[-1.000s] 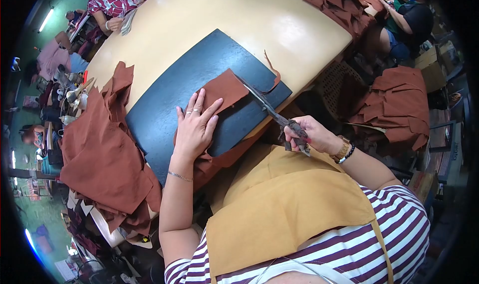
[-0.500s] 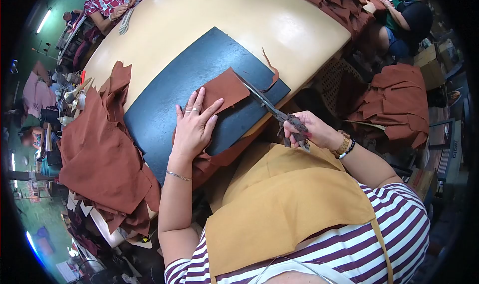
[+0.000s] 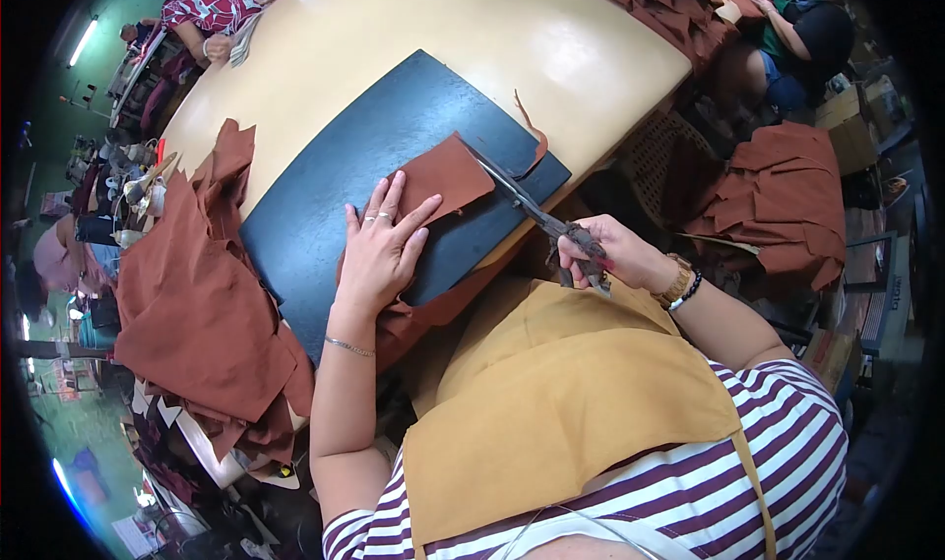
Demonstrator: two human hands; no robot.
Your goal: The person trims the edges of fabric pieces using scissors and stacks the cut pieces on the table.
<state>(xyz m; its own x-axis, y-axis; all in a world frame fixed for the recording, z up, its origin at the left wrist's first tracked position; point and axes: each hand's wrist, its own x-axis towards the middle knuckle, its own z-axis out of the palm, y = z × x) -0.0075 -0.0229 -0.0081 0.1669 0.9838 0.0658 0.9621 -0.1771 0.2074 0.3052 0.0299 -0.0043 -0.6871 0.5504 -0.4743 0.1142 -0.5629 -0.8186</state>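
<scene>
My left hand (image 3: pixel 379 250) lies with fingers spread on a brown leather piece (image 3: pixel 448 178), pressing it on a dark blue board (image 3: pixel 335 186). In my right hand (image 3: pixel 615 250) is a pair of scissors (image 3: pixel 527 203), its handles wrapped in dark cloth. The blades run along the right edge of the leather piece. A thin curled leather strip (image 3: pixel 536 137) lies at the board's right corner, beyond the blades. More brown leather (image 3: pixel 433 316) hangs below my left hand at the table edge, partly hidden by my wrist.
A heap of brown leather (image 3: pixel 202 304) covers the table's left side. Another stack of leather (image 3: pixel 778 206) sits at the right, beside a perforated chair (image 3: pixel 658 161). Across the cream table (image 3: pixel 472 19), one person sits at upper left; another is at upper right near more leather (image 3: pixel 674 14).
My hands, the scissors and the leather piece stay almost still. The view shifts slightly. At upper left, the other person's hands have moved.
</scene>
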